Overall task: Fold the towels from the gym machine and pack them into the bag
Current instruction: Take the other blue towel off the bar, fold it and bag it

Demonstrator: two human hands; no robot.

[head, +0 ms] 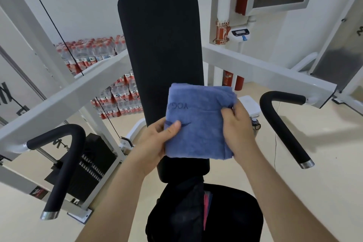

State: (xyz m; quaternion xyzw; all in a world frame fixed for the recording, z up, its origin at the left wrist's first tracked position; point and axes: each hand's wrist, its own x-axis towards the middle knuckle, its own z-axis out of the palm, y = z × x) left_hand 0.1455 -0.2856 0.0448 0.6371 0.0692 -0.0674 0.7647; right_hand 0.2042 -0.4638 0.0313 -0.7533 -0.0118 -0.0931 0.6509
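Observation:
A blue towel, folded into a rough square with dark lettering on it, is held up in front of the gym machine's black back pad. My left hand pinches its left edge, thumb on the front face. My right hand grips its right edge, fingers curled over the folded layers. Below, on the black seat, lies a black bag with a mesh part; something pink and red shows in its opening.
White machine frame bars run left and right of the pad. Two black padded handles stand at either side. A weight stack sits lower left. Stacked water bottle packs line the far wall. Beige floor surrounds the machine.

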